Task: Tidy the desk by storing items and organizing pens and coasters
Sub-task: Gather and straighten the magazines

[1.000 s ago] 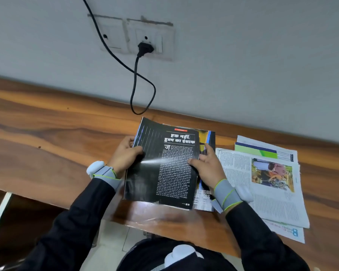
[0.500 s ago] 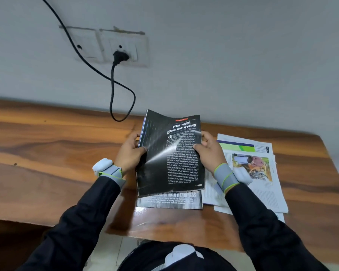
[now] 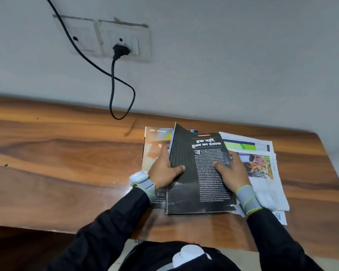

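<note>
Pinching the glossy black magazine [image 3: 196, 182], long axis 12-to-6: left hand [image 3: 162, 171] at 9 o'clock, right hand [image 3: 233, 173] at 3.

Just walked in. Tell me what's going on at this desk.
A person is handling a black magazine with both hands. The left hand grips its left edge, thumb on the page, and the right hand holds the right edge. The magazine lies over a second magazine with an orange cover, beside a pile of papers on the right part of the wooden desk. No pens or coasters are in view.
</note>
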The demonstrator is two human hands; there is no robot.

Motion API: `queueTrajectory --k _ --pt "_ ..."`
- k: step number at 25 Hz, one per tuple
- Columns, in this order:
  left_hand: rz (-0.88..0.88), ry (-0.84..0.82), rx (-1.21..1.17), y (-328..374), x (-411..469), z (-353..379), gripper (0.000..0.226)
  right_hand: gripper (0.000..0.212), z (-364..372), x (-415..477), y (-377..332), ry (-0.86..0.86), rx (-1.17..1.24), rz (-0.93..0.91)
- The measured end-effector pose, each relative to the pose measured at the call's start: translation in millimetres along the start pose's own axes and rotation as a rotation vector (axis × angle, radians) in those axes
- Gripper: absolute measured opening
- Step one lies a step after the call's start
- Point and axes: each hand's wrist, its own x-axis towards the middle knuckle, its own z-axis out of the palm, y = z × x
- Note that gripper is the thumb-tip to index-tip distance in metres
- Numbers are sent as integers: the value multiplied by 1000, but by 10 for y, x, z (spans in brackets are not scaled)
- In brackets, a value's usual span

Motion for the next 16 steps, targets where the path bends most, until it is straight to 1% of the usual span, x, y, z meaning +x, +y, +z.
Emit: queueTrajectory --k 3,6,9,10,14,16 --pt "49 -28 -24 137 89 409 65 35 -304 -72 174 125 27 28" --pt "80 -125 71 239 232 705 67 36 -543 -143 338 220 58 100" --pt "125 -110 86 257 329 724 71 38 -558 -156 376 230 115 119" --pt "140 -144 75 300 382 808 71 37 -625 -171 437 268 145 137" --pt "174 -166 79 335 466 871 68 37 -650 -190 512 316 158 168" --pt "184 -217 70 379 506 990 65 38 -744 -230 590 360 167 182"
